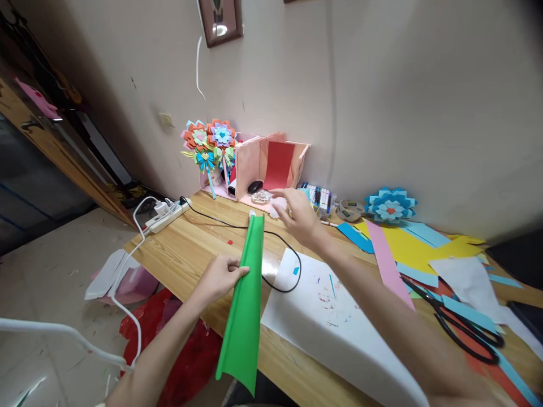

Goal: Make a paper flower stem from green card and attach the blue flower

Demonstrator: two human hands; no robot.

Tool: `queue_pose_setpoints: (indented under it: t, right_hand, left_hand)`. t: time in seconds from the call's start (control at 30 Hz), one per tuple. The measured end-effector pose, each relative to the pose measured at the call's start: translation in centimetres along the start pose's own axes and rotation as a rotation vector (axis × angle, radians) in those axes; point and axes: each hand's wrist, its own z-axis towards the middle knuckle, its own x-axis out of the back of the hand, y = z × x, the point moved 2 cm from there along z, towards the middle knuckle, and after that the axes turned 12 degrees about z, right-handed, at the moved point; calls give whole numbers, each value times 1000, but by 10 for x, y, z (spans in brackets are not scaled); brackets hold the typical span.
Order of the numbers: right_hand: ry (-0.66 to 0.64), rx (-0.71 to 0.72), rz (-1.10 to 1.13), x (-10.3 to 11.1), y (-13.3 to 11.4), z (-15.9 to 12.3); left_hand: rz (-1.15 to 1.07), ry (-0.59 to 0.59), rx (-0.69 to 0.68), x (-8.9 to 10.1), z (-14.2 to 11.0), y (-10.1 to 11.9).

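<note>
My left hand [219, 275] pinches the left edge of a long green paper sheet [246, 305], folded lengthwise into a trough that runs from the table's front edge toward the back. My right hand [297, 213] reaches out over the back of the wooden table [190, 249] with fingers spread, holding nothing. It hovers near a small sparkly object [261, 196] and a pink paper organiser box [271, 164].
A black cable [237, 226] loops across the table from a white power strip [167, 215]. A large white sheet [339, 328] lies right of the green paper. Black scissors [458, 322], coloured paper strips, markers [320, 198], tape roll [350, 209] and paper flowers [210, 141] crowd the right and back.
</note>
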Motion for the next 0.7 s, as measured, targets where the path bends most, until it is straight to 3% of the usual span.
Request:
queue_pose_setpoints:
  t: [0.03, 0.1, 0.17, 0.23, 0.4, 0.57, 0.7]
  right_hand:
    - [-207, 84, 42, 7, -11, 8]
    - [-611, 85, 70, 10, -22, 18]
    - [-862, -15, 61, 8, -19, 20]
    - [-995, -98, 44, 5, -11, 15]
    - [-1121, -95, 72, 7, 0, -5]
    - [-1077, -94, 92, 14, 3, -17]
    - [-1043, -219, 112, 16, 15, -24]
  left_hand:
    - [26, -37, -19, -3, 1, 4]
    - [97, -76, -61, -8, 3, 13]
    - [187, -85, -108, -11, 4, 21]
    - [266, -104, -141, -13, 5, 28]
    - [369, -208, -199, -14, 6, 37]
    - [420, -247, -246, -14, 8, 42]
    - [438, -256, -286, -15, 11, 44]
